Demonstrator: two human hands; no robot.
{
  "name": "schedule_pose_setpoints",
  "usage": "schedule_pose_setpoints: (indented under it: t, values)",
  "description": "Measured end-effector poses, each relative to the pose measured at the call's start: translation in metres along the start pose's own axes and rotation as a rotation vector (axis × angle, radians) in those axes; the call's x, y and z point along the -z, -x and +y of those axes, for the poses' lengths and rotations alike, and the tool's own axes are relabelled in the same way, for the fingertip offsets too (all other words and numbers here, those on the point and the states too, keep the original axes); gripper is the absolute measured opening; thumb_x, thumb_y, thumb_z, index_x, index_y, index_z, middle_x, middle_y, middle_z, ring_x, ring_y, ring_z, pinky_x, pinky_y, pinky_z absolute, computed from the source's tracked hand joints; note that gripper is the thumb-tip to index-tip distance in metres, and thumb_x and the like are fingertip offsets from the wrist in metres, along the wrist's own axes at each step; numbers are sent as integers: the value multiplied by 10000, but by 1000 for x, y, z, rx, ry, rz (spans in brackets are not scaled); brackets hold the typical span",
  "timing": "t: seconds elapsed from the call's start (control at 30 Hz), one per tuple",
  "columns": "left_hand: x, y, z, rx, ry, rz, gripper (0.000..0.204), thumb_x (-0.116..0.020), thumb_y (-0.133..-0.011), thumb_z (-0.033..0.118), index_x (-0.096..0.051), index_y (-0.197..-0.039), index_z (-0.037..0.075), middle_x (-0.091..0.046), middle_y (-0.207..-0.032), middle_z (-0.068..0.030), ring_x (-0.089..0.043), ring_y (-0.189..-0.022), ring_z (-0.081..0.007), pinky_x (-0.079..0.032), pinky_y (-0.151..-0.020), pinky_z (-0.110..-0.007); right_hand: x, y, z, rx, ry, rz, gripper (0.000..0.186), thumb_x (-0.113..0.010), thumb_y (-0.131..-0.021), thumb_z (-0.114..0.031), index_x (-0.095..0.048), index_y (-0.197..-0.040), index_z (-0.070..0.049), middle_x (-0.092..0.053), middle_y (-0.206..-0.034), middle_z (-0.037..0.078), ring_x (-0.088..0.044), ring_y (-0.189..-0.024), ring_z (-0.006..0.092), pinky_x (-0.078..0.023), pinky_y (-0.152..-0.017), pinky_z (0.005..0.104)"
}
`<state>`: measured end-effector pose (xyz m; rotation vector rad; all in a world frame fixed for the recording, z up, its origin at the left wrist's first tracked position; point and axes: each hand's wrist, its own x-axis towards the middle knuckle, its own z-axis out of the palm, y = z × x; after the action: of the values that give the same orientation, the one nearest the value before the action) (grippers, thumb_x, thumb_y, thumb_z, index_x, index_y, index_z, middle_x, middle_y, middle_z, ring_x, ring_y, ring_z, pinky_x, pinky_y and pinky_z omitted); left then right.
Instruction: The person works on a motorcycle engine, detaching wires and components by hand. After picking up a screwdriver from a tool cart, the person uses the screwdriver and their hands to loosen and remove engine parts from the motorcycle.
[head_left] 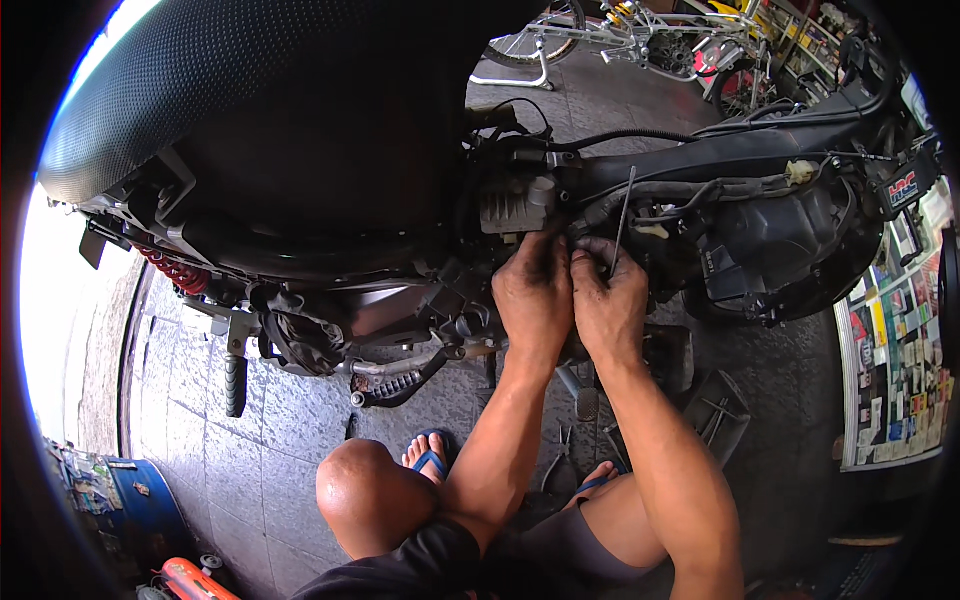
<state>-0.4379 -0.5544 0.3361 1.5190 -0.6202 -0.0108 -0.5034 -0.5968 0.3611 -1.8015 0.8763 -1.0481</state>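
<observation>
The motorcycle stretches across the far side of the scene, its black textured seat at far left. Below the seat a red coil spring shows, and just right of it a black rubber footpeg points toward the near side. At near left stand a blue drum and, right of it, an orange object cut by the lower edge. A bare knee and a foot in a blue sandal come next on the grey tiled floor.

In the middle, the left hand reaches into the machine just nearer than a finned metal part. Its fingers are bent inward and their tips hidden, so I cannot tell whether they pinch anything. The right hand is just beside it on the right, fingers curled and closed around a slim metal rod that sticks up toward the far side, leaning slightly right; its lower end is hidden in the grip. Nearer, a pair of pliers lies on the floor between the forearms. Farther right is a dark tray with metal pieces in it. A pale bare frame stands far off, and a display case full of packages lines the right.
</observation>
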Motion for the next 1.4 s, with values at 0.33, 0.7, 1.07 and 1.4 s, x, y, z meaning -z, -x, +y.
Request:
schedule_pose_setpoints:
  t: [0.33, 0.7, 1.07, 1.4]
  values:
    - [-6, -2, -1, -97, -56, 67, 198, -634, -873, 102, -671, -1067, 97, -673, -794, -207, -672, -753, -404, -513, -619, -464, -1, -5, -1, 15, -37, 43, 187, -615, -895, -110, -660, -947, 64, -698, -879, 157, -658, -780, 225, -514, -745, 346]
    - [-4, -7, 4, -83, -265, 27, 147, -598, -904, 107, -580, -1024, 24, -666, -776, -248, -657, -732, -450, -502, -621, -512, 1, -30, -22, -221, -4, 14, 378, -704, -909, -288, -691, -938, 89, -712, -854, 131, -631, -782, 179, -479, -712, 366]
    - [15, -11, 18, -30, -402, -235, 280, -570, -888, 219, -566, -1019, -29, -650, -826, -306, -625, -795, -503, -488, -704, -559, 23, -31, 0, -127, -300, -152, 269, -678, -934, -235, -701, -917, 33, -640, -782, 7, -508, -722, 102, -432, -673, 310]
    - [4, -10, 0, 112, 175, -245, 243, -553, -916, 178, -617, -864, -51, -558, -654, -97, -512, -647, -142, -433, -617, -331, 36, -38, 13, -138, -186, -265, 355, -649, -956, -329, -681, -908, 22, -602, -751, -2, -460, -720, 88, -409, -664, 300]
